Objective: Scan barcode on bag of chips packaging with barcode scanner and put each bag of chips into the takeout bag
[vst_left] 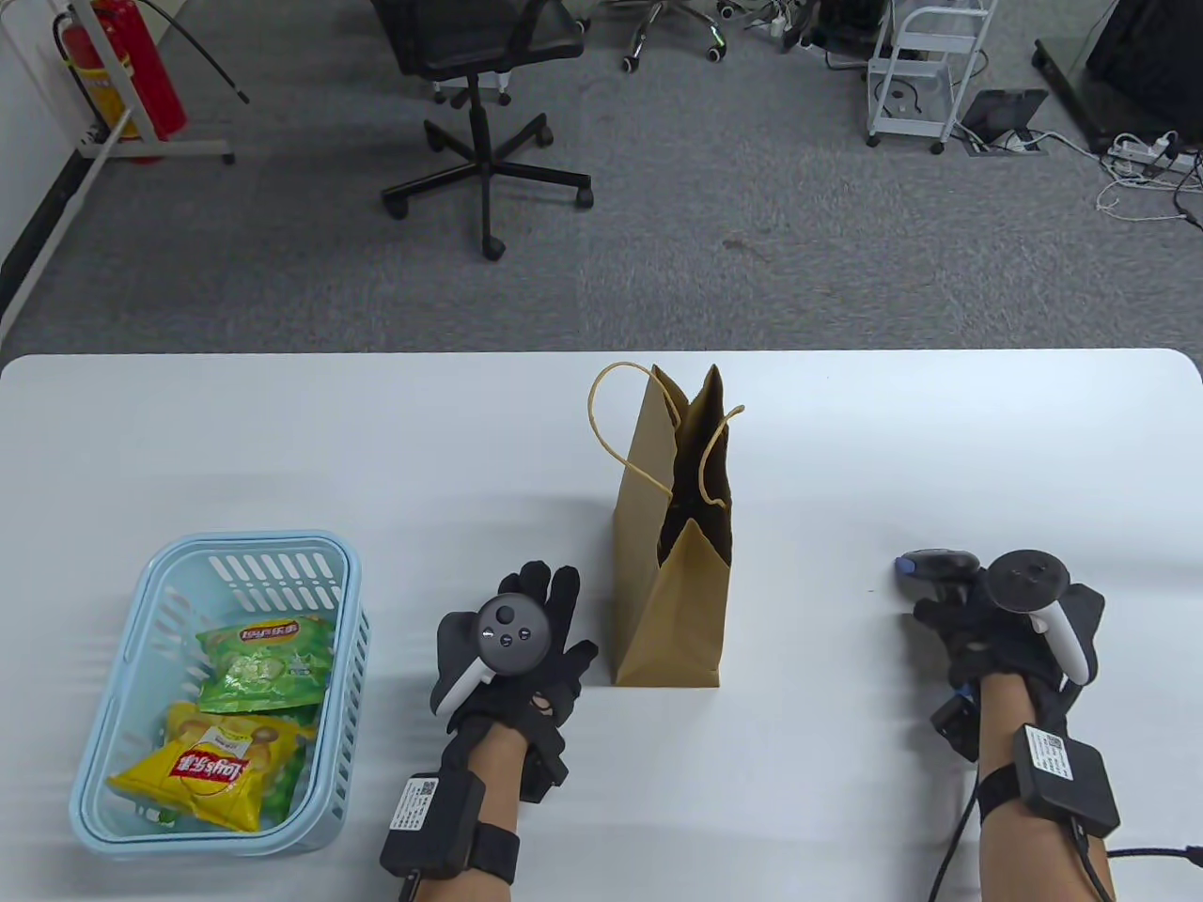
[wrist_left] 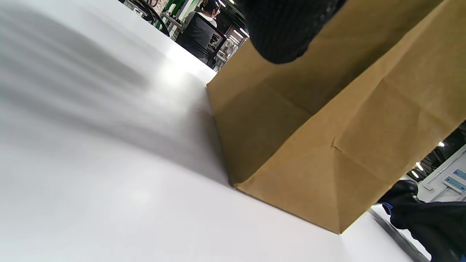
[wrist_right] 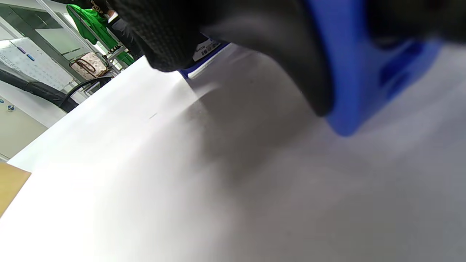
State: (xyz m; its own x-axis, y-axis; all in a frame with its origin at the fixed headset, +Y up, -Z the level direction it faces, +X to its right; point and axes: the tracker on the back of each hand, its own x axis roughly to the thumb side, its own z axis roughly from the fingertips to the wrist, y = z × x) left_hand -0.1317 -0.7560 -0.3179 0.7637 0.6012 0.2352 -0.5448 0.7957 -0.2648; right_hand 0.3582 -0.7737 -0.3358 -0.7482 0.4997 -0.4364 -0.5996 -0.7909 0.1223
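A brown paper takeout bag (vst_left: 672, 554) stands upright and open at the table's middle; its creased side (wrist_left: 327, 127) fills the left wrist view. My left hand (vst_left: 526, 629) lies flat on the table just left of the bag, fingers straight, holding nothing. My right hand (vst_left: 968, 620) grips the barcode scanner (vst_left: 935, 567) at the right, low over the table; the scanner's blue body (wrist_right: 364, 72) shows close up in the right wrist view. A green chips bag (vst_left: 268, 665) and a yellow chips bag (vst_left: 211, 766) lie in the light blue basket (vst_left: 141, 601) at the left.
The white table (vst_left: 376, 442) has its far edge near the bag's top. Beyond it on the carpet stand an office chair (vst_left: 479, 103), a fire extinguisher (vst_left: 122, 66) and a white cart (vst_left: 926, 66). Cables run from my right wrist (vst_left: 1034, 827).
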